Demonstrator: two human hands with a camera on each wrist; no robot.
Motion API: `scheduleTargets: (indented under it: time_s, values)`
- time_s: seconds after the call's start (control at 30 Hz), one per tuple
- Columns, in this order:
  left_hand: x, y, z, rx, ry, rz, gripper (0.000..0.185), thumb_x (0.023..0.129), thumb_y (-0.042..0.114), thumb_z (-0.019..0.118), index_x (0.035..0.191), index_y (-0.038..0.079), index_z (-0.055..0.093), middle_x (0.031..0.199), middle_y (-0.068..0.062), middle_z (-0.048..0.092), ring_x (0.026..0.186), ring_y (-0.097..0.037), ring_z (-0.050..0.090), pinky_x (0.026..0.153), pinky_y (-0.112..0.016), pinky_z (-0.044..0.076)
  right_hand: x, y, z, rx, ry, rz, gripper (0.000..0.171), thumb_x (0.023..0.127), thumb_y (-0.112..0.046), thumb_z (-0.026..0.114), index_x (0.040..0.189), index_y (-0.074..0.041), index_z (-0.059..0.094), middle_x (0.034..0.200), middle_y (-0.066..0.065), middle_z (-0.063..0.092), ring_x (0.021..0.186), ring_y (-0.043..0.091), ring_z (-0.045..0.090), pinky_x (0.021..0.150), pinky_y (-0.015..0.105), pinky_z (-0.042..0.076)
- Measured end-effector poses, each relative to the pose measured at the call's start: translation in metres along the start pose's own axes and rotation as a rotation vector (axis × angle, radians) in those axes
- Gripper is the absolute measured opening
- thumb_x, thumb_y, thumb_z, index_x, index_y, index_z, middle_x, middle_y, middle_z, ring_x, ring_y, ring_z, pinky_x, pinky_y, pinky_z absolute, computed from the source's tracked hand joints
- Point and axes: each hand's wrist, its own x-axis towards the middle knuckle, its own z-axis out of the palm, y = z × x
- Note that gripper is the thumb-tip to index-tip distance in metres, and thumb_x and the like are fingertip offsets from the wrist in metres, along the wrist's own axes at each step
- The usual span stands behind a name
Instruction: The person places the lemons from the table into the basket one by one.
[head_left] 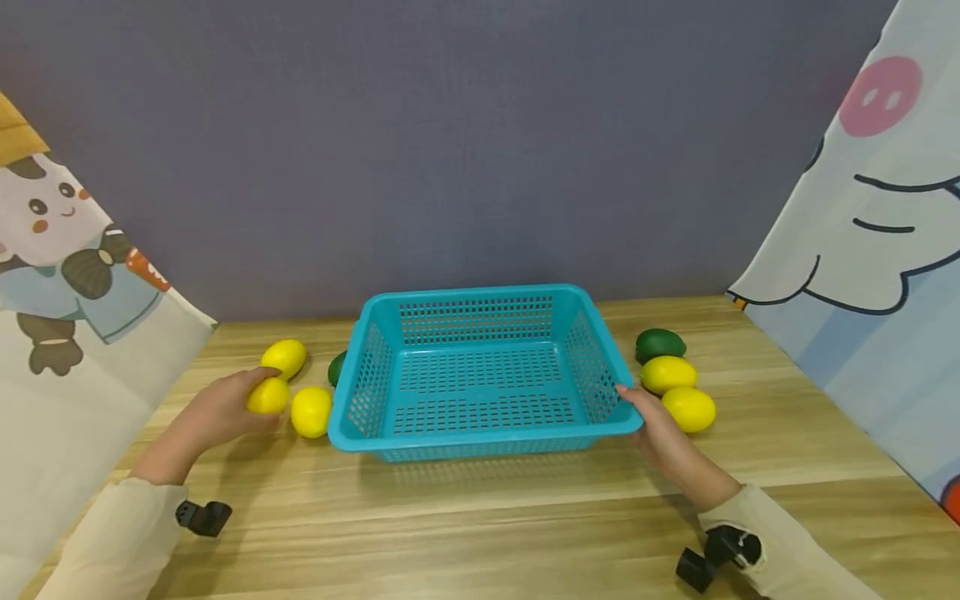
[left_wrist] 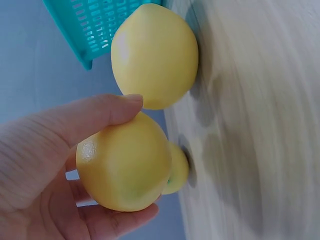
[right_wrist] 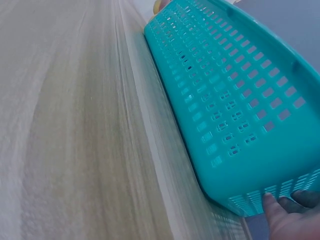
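My left hand holds a yellow lemon between thumb and fingers, left of the basket. Close up in the left wrist view, the thumb lies on top of that lemon and fingers curl beneath it. Two other lemons are near it: one behind, one between hand and basket. The turquoise plastic basket has perforated sides and nothing inside. At its right front corner my right hand grips the rim, thumb over the edge; in the right wrist view its fingertips touch the basket's side wall.
Right of the basket lie a dark green fruit and two lemons. Another green fruit is partly hidden behind the basket's left side. A grey panel stands behind the wooden table, with printed cloths on both sides.
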Motion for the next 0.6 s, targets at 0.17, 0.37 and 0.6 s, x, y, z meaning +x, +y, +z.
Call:
scheduleTargets:
  time_s: [0.17,0.37,0.6]
  values:
    - [0.004,0.007,-0.003,0.003,0.018,-0.004,0.066,0.077,0.023,0.075,0.126,-0.012,0.048,0.121,-0.036,0.052,0.104,-0.051,0.052,0.083,-0.059,0.043,-0.001,-0.001,0.001,-0.002,0.031,0.009,0.059,0.102,-0.027,0.025,0.144,0.011,0.012,0.114,-0.011,0.051,0.1,-0.004,0.052,0.085,0.015,0.044]
    - [0.006,0.008,-0.006,0.008,0.025,-0.017,0.066,0.078,0.024,0.075,0.127,-0.012,0.047,0.123,-0.037,0.05,0.106,-0.052,0.05,0.083,-0.06,0.042,0.0,-0.001,0.003,-0.015,0.043,0.038,0.059,0.102,-0.028,0.025,0.145,0.008,0.011,0.125,0.003,0.044,0.1,-0.005,0.05,0.085,0.016,0.044]
    - [0.008,0.013,-0.013,0.003,0.026,-0.01,0.067,0.078,0.025,0.074,0.127,-0.013,0.047,0.123,-0.038,0.049,0.107,-0.053,0.049,0.085,-0.061,0.041,0.0,0.0,0.003,-0.016,0.041,0.022,0.059,0.102,-0.029,0.025,0.145,0.008,0.011,0.123,0.001,0.045,0.101,-0.004,0.05,0.085,0.016,0.044]
